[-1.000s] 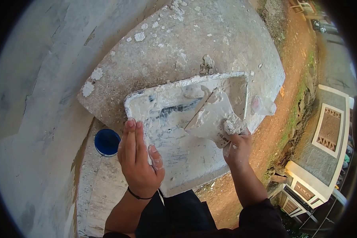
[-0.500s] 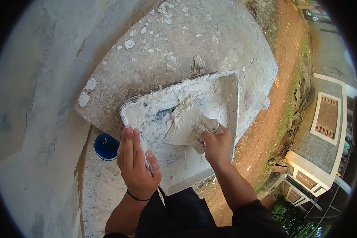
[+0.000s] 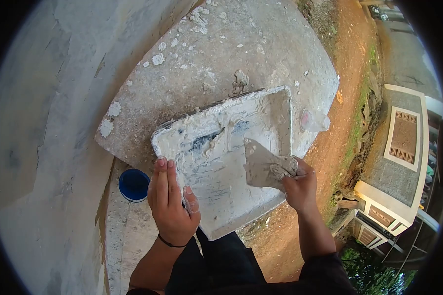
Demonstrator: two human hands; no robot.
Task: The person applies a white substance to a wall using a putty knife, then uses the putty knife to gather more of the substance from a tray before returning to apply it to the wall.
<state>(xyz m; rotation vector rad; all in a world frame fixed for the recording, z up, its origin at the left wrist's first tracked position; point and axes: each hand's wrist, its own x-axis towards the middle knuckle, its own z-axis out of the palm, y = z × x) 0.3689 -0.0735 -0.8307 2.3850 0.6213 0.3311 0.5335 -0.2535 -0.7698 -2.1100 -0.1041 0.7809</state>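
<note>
My right hand (image 3: 300, 187) is closed around the plaster-caked handle of a broad scraper (image 3: 262, 164). Its wide blade points left, over the right part of a shallow rectangular tray (image 3: 216, 232). White paste (image 3: 209, 169) coats the inside of the tray, with dark streaks showing through near the far wall. At the tray's near left edge, my left hand (image 3: 174, 206) grips the rim, its fingers stretched along the outside and the thumb toward the inner side. White smears mark the left fingertips.
Beneath the tray is a rough concrete slab (image 3: 182, 83) spotted with dried plaster. A blue bucket (image 3: 133, 185) stands left of my left hand. Beyond the tray's right side lies a clear plastic piece (image 3: 314, 121). A grey wall (image 3: 59, 123) rises at left; reddish ground (image 3: 352, 98) drops away at right.
My right hand and the scraper have moved right, away from the tray's middle. The paste on the blade looks thinner, and a smoothed streaky patch shows where it was. My left hand stays put.
</note>
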